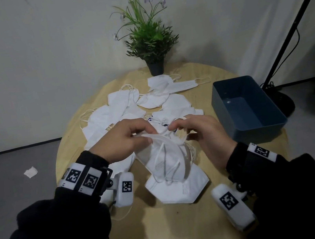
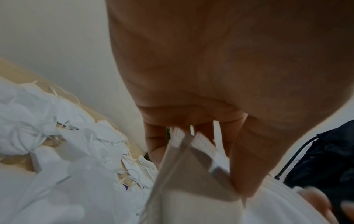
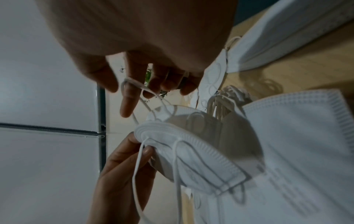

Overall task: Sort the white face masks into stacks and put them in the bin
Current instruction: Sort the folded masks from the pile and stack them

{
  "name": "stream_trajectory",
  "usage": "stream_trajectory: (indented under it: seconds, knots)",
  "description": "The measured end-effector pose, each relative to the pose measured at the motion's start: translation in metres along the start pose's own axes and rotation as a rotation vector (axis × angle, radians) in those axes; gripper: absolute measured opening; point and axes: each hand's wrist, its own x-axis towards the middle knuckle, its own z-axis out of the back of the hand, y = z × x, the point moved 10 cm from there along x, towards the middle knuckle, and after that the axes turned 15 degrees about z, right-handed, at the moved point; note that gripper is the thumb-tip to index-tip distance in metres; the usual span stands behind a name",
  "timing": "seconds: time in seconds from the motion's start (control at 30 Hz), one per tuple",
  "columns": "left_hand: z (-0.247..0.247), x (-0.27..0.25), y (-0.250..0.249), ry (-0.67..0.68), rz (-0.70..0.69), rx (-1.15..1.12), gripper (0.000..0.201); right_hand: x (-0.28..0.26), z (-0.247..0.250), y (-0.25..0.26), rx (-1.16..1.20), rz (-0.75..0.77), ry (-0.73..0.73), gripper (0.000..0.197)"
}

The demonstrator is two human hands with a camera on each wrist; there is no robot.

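Left hand (image 1: 123, 140) pinching folded mask bundle (image 1: 166, 162) beside blue bin (image 1: 249, 110), right hand (image 1: 202, 133) pinching its ear loop (image 3: 138, 86), loose masks (image 1: 114, 113) beyond.

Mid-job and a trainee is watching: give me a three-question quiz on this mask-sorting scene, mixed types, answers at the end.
1. True or false: the blue bin already holds masks.
2. Which hand pinches the edge of the held mask stack? A) left hand B) right hand C) neither
3. Fill in: the potted plant stands at the table's ____ edge.

Key: 1 false, nothing shows inside it. 2 A; the right hand's fingers are at an ear loop. 3 far.
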Motion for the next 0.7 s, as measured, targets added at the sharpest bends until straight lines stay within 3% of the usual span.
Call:
stream_trajectory:
  seconds: [0.1,0.23,0.33,0.5,0.63,0.7]
  knots:
    - [-0.004,-0.002,-0.006,0.000,-0.017,0.022,0.016,-0.007,-0.017,0.012,0.009,0.034,0.121,0.023]
    - [-0.002,-0.010,-0.013,-0.022,-0.050,-0.016,0.020,-0.011,-0.028,0.025,-0.215,0.144,0.245,0.039]
    - [-0.001,-0.017,-0.017,-0.035,-0.087,-0.068,0.026,-0.010,-0.025,0.029,-0.307,0.185,0.238,0.039]
    - [0.003,-0.022,-0.022,-0.096,-0.156,-0.088,0.024,-0.015,-0.032,0.022,-0.273,0.127,0.248,0.041]
    - [0.008,-0.025,-0.028,-0.127,-0.218,-0.095,0.024,-0.015,-0.028,0.013,-0.352,0.106,0.259,0.021]
    - [0.010,-0.024,-0.026,-0.136,-0.206,-0.074,0.023,-0.012,-0.024,0.008,-0.368,0.096,0.243,0.028]
